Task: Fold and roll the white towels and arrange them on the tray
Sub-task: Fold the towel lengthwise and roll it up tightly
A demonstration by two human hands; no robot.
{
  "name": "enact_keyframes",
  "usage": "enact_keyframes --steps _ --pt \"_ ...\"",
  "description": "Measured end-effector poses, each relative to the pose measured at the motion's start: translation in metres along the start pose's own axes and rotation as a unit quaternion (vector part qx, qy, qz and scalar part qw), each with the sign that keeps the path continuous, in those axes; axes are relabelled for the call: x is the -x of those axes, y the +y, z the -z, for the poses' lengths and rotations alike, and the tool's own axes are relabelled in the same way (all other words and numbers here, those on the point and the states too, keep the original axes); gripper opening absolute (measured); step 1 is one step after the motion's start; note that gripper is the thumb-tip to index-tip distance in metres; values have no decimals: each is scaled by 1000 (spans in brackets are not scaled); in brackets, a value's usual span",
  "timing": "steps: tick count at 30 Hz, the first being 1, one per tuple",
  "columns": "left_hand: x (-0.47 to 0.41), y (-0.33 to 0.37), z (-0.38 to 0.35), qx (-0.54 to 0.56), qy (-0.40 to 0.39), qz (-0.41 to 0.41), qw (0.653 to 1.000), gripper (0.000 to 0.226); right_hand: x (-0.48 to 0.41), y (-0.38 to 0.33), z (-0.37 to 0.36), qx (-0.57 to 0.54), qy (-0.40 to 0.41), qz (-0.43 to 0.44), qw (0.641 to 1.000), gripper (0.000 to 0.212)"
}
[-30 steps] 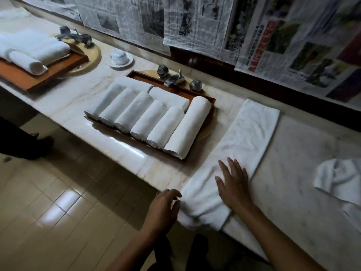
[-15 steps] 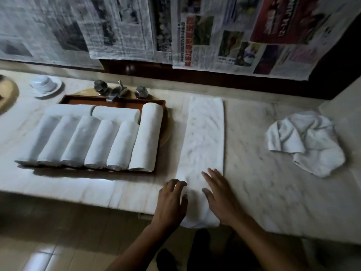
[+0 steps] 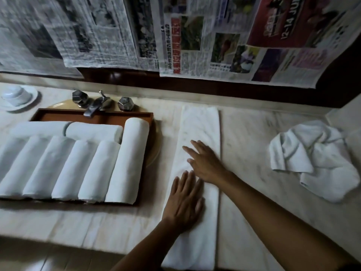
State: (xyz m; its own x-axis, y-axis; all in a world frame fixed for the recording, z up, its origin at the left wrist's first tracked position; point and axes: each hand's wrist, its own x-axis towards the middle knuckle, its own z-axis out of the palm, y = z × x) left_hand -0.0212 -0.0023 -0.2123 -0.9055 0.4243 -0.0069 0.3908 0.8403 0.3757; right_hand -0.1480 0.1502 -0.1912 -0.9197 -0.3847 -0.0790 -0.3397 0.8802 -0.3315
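Long folded towel (image 3: 199,130) is laid out flat on the marble counter (image 3: 252,145), running from 12 to 6 o'clock, with its near end hanging a bit over the counter edge. Both hands are on it, palms down. Left hand (image 3: 183,200) is flat on the near part of the strip, fingers straight and close together, not gripping anything. Right hand (image 3: 205,163) sits just past it toward 12, fingers spread a little and pointing toward 10–11 o'clock, also just pressing on the cloth, nothing held. The two hands are almost touching.

At 9 o'clock from the strip is the wooden tray (image 3: 91,115), already loaded with rolls (image 3: 64,167): a row lying side by side, a longer one (image 3: 127,159) on the 3 o'clock end, and two more lying crosswise behind the row. The leftmost roll is cut off by the frame edge.

At 3 o'clock, well apart from the strip, there's a crumpled towel (image 3: 312,159) in a heap. Faucet (image 3: 93,106) is at 12 from the tray, cup and saucer (image 3: 16,95) off at 10. Newspapers (image 3: 195,36) hang on the back wall.
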Motion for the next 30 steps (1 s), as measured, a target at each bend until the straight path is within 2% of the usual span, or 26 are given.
enact_keyframes --steps 2,9,15,22,24,28,30 --pt "-2 -1 -3 -2 12 2 1000 64 -19 9 -9 41 -45 -4 998 56" --pt "-8 1 0 -11 5 9 1000 67 -106 46 3 58 -15 -88 994 62" --pt "-11 -1 -2 14 19 17 1000 71 -163 72 12 31 -14 -141 989 66" --pt "-15 -4 -1 17 19 20 999 70 -192 72 22 25 -36 -177 983 65" --pt "-15 -2 0 15 10 21 1000 69 -181 64 27 10 -40 -166 985 65" --pt "-14 -2 -1 20 2 23 1000 69 -103 47 10 -21 23 -33 999 60" --pt "-15 -4 -1 14 -2 21 1000 69 -55 41 -9 4 40 8 999 59"
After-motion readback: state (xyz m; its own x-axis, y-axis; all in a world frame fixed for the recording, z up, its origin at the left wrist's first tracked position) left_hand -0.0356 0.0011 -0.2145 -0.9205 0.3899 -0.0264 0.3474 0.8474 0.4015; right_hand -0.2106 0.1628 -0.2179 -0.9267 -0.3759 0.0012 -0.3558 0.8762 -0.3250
